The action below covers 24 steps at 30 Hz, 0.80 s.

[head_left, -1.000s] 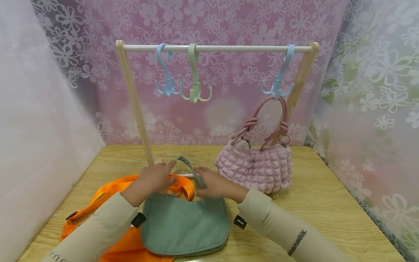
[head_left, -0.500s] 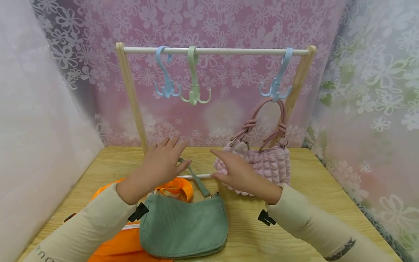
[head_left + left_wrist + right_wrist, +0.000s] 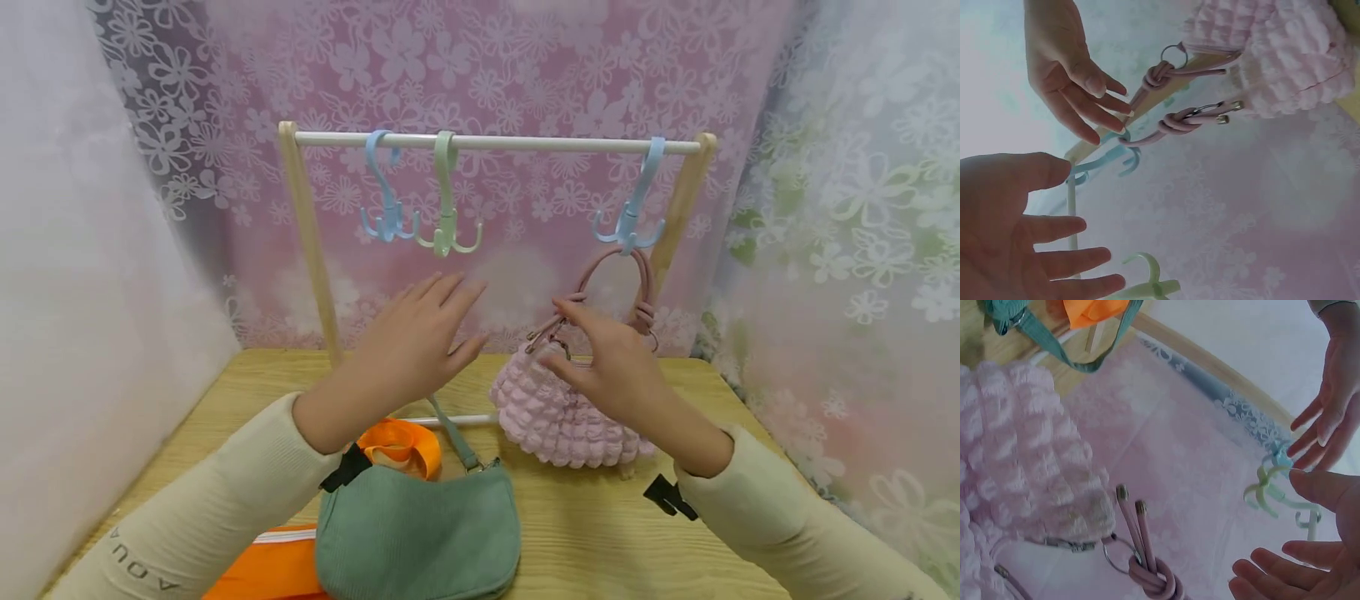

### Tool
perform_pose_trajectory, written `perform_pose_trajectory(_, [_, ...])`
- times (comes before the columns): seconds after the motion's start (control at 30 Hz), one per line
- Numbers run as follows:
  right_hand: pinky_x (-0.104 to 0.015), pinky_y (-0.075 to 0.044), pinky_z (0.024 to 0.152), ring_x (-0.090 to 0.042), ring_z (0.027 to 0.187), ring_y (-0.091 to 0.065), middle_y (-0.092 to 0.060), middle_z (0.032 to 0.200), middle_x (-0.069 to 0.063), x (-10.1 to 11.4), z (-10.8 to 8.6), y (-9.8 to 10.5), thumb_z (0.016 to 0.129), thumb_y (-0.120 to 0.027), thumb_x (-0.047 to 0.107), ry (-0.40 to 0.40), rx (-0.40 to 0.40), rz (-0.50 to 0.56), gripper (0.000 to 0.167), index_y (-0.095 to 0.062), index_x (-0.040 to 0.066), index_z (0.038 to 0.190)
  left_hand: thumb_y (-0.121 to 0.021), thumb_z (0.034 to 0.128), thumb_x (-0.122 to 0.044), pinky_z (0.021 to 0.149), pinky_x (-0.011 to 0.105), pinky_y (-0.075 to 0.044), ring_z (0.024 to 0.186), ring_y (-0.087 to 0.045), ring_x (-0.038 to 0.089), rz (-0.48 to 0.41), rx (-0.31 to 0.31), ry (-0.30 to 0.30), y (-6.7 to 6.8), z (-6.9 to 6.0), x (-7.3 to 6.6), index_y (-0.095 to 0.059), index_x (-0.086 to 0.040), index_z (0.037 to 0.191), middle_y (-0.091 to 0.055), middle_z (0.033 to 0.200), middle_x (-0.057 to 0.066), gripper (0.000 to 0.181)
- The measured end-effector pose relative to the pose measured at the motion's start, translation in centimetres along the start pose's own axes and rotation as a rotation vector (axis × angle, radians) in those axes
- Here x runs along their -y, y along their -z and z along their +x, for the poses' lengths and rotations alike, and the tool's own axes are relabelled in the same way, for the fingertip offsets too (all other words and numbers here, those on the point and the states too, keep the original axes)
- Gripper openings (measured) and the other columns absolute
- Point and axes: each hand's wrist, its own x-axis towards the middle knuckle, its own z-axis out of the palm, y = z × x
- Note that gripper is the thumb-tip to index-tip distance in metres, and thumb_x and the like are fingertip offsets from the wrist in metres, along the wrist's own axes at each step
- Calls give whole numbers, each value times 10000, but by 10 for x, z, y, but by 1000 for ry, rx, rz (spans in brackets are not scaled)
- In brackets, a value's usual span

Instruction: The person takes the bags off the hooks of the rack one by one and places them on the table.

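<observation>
In the head view my left hand (image 3: 401, 350) is raised with spread fingers above the green bag (image 3: 420, 533), holding nothing. My right hand (image 3: 618, 367) is in front of the pink bag (image 3: 525, 408) in that view, its thumb and fingers apart and nothing in them. The pink bag's handle loops over the right blue hook (image 3: 630, 217). A green hook (image 3: 446, 208) and another blue hook (image 3: 388, 204) hang bare on the rail's left half. Both hands show spread fingers in the left wrist view, where the pink bag (image 3: 1297, 56) appears at upper right.
The rack's white rail (image 3: 525, 143) runs between two wooden posts. An orange bag (image 3: 277, 567) lies partly under the green one on the wooden table (image 3: 585, 533), its strap bunched behind. Patterned curtains (image 3: 862, 292) enclose the sides and back.
Both hands have let go of the green bag's strap, risen and moved forward and apart. The green bag stays on the table with its strap slumped. The view has tilted slightly upward.
</observation>
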Motion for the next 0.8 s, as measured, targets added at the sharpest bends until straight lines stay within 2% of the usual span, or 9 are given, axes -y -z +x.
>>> perform_pose_trajectory(0.03, [-390,-528,602,-201,587,-603,-642,1214,-207,-2,0,3,867,-755,228,1,-19,-11,626,-496,6,1392,-599,964,-356,1124,476,-326,1318,-450,334,-7,-42,-26,2,6,-1,-440,-72,1441,-491,1418,154,577])
perform_pose_trajectory(0.17, [-338,-492,527,-120,488,-525,-642,1198,-225,-8,3,15,833,-788,220,7,-79,-25,659,-504,-5,1384,-615,955,-316,1136,436,-317,1314,-456,332,-4,-191,-101,9,30,-6,-458,-47,1424,-505,1400,166,563])
perform_pose_trajectory(0.33, [-413,-538,594,-254,651,-642,-625,1194,-267,-17,5,28,797,-817,163,9,-152,-24,669,-514,-52,1353,-595,959,-305,1176,405,-237,1375,-381,343,8,-307,-125,16,58,-10,-435,-73,1454,-463,1449,171,570])
perform_pose_trajectory(0.37, [-435,-549,624,-295,726,-663,-624,1193,-271,-18,6,29,790,-822,152,9,-166,-26,670,-516,-60,1347,-590,962,-306,1181,402,-223,1383,-370,340,6,-315,-126,17,62,-10,-430,-76,1459,-454,1458,171,571])
perform_pose_trajectory(0.47, [-474,-556,650,-341,747,-667,-622,1191,-280,-23,8,33,772,-834,143,5,-202,-46,677,-523,-75,1332,-586,963,-316,1185,408,-210,1396,-353,330,-10,-328,-116,18,76,-10,-421,-89,1466,-435,1477,159,577])
perform_pose_trajectory(0.53, [-507,-547,708,-369,850,-657,-622,1190,-275,-28,9,35,765,-840,152,-10,-219,-58,688,-525,-70,1335,-584,964,-332,1181,429,-217,1396,-356,322,-10,-330,-106,18,84,-9,-424,-100,1465,-437,1479,143,576])
perform_pose_trajectory(0.67, [-540,-500,751,-393,936,-607,-603,1204,-275,-39,12,40,771,-838,184,-75,-242,-66,709,-513,-67,1349,-608,955,-333,1169,479,-229,1387,-376,306,-7,-355,-107,18,104,-9,-436,-91,1456,-457,1466,121,583])
perform_pose_trajectory(0.8, [-571,-489,813,-446,1066,-571,-562,1270,-290,-54,16,45,785,-830,205,-153,-262,-39,728,-488,-75,1363,-612,957,-344,1179,455,-202,1394,-371,283,4,-362,-116,20,127,-10,-415,-87,1470,-449,1475,104,607])
